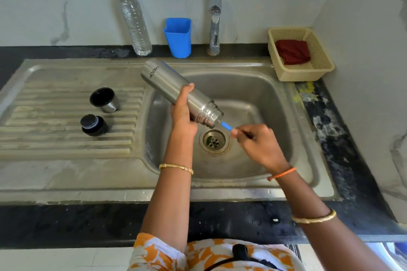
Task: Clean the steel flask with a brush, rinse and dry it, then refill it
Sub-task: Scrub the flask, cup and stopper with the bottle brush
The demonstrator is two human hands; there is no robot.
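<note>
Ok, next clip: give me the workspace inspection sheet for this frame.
Surface: steel sink with ribbed drainboard, dark counter around it.
Job's things: steel flask tilted mouth-down over the basin; blue brush handle sticks out of its mouth; cup lid and stopper on the drainboard.
Clutter: plastic bottle, blue holder, basket with red cloth.
Grippers: left hand grips the flask; right hand pinches the brush.
Cables: nothing seen.
Surroundings: tap, no water seen running; marble wall.
</note>
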